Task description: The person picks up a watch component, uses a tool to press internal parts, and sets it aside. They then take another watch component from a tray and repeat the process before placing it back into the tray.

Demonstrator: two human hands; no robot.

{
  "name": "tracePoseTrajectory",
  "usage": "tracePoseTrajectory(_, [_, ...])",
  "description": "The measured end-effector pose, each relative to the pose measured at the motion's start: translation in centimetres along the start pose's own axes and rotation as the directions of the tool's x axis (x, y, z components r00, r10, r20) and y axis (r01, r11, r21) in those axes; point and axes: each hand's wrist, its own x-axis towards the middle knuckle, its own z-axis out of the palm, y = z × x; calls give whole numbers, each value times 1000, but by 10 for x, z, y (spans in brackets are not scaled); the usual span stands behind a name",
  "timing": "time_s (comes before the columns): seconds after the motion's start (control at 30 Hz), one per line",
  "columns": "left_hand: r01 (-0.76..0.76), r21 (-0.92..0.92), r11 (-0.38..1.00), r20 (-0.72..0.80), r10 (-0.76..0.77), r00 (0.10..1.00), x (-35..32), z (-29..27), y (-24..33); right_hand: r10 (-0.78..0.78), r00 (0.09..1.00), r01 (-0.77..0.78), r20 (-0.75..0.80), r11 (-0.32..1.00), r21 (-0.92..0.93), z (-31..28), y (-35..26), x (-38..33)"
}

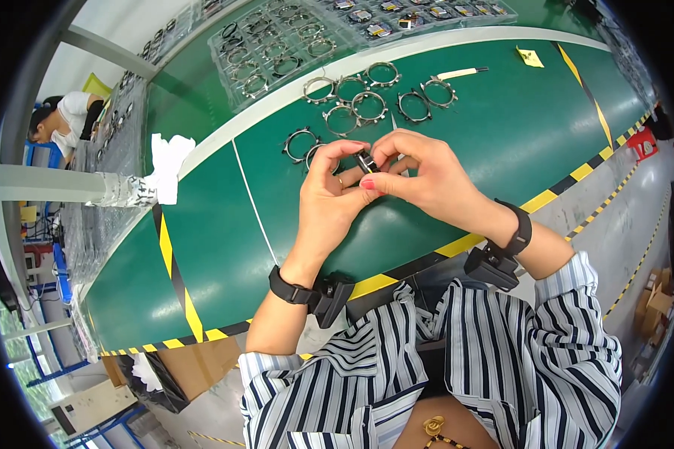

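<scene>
Over the green work surface (210, 202), my two hands meet at a small dark watch case (365, 161) with metallic edges, seen nearly edge-on. My left hand (326, 206) grips it between thumb and fingers from the left. From the other side my right hand (438, 179) pinches it, thumb in front. My fingers hide much of the case. Just beyond my hands lie several round metal watch case rings with lugs, among them a ring (369, 120) and a darker one (301, 129) by my left fingers. Another pair, including a ring (414, 117), rests further right.
Clear trays (277, 45) of rings and watch parts (397, 21) stand beyond a pale rail. A thin white strip (457, 73) and a yellow note (530, 57) lie at right. Striped tape (539, 202) marks the near edge. A wrapped post (168, 168) and another person (71, 123) are at left.
</scene>
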Motion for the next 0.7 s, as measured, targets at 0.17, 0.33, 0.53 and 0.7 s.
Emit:
tracePoseTrajectory(0.17, [-16, -8, 1000, 92, 17, 996, 0, -8, 3, -53, 996, 53, 75, 999, 9, -3, -5, 0])
tracePoseTrajectory(0.33, [-25, -74, 997, 181, 38, 983, -1, -12, 6, -58, 990, 53, 125, 998, 43, -6, -15, -6])
tracePoseTrajectory(0.53, [161, -295, 942, 137, -125, 983, -1, -14, 8, 4, 999, -13, 35, 963, 269, -4, -10, -8])
tracePoseTrajectory(0.7, [-2, -166, 986, -54, -7, 999, 3, -6, 9, 207, 978, -210, 41, 938, 275, -16, -14, -5])
